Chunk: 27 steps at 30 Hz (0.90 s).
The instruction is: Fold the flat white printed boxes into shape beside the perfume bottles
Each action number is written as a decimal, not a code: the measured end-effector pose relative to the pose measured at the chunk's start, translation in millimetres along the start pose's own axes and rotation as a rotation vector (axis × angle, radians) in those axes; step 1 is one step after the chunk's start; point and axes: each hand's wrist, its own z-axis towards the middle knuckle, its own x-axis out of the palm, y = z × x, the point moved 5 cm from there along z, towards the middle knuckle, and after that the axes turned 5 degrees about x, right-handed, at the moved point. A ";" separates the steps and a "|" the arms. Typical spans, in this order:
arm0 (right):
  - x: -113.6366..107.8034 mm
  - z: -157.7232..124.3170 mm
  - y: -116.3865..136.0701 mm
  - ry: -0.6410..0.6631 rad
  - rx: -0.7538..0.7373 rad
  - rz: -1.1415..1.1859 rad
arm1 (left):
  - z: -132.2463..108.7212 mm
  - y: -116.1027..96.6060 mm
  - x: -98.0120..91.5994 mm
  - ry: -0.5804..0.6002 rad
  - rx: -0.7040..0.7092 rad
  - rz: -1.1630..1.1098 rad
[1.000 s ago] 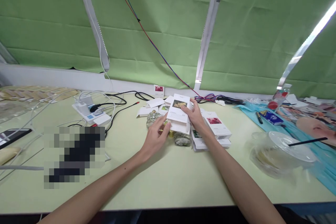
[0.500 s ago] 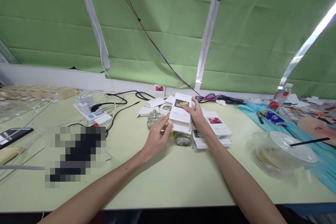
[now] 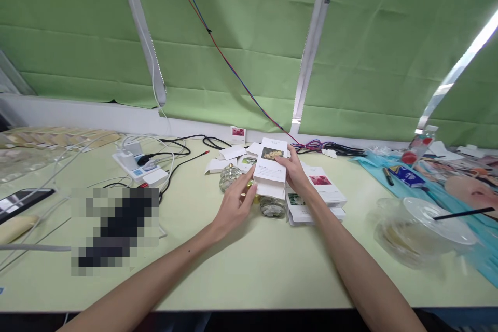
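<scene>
My right hand [image 3: 298,171] is closed on a small white box [image 3: 271,166] with a yellow-flower picture, thumb on its front face. The box is tilted, and an unfolded flap hangs at its near end. At the box's lower left, my left hand [image 3: 235,202] has its fingers stretched out and thumb apart, fingertips at the box's edge. Under the box lies a clear glass bottle [image 3: 272,208], partly hidden. Beside my left fingers stands a ribbed glass bottle [image 3: 230,175] with a gold-coloured top. White boxes with flower pictures, including a pink-flower box [image 3: 323,187], lie to the right.
A power strip [image 3: 136,168] with plugs and cables lies at left, near a phone [image 3: 25,202]. To the right are a bagged cup [image 3: 436,223] with a black straw, a blue plastic sheet [image 3: 375,168] and a bottle [image 3: 422,145]. A small card [image 3: 238,135] leans at the back.
The view has shifted slightly, so everything sits a little further right. Both hands and the white box keep nearly the same pose.
</scene>
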 end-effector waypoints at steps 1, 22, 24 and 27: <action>1.4 0.2 1.6 0.008 0.003 -0.007 | 0.0 -0.5 -0.6 -0.004 0.006 -0.004; 38.1 21.7 28.7 0.235 0.190 -0.256 | 1.8 6.5 -8.8 -0.068 -0.113 -0.299; 36.6 20.7 26.5 0.243 0.221 -0.263 | 2.9 6.4 -8.8 -0.068 -0.131 -0.320; 33.8 20.0 24.5 0.274 0.250 -0.258 | 5.0 6.5 -8.5 -0.065 -0.149 -0.345</action>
